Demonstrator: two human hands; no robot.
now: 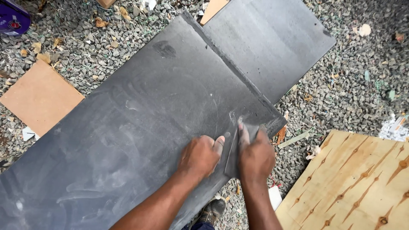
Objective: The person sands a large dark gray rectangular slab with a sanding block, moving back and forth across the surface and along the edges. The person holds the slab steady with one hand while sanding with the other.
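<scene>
Head view, steeply downward, close.

My hands meet on the big board [140,127] lying over the gravel [341,93]. A second board [272,42] lies behind it, plywood [353,183] to my right, and a cardboard sheet [40,98] to my left.

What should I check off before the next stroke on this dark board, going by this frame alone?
1. Both hands on the sheet: ok. The left hand and right hand press a grey sanding sheet onto the dark board.
2. Sheet flat on the surface: cannot tell, the hands cover most of it.
3. Working position: ok, near the board's right edge and corner.
4. Board supported: cannot tell; it lies over gravel, underside hidden.
5. Second dark board apart from the hands: ok.
6. Foot position: ok, shoe sits beside the board's edge.
</scene>
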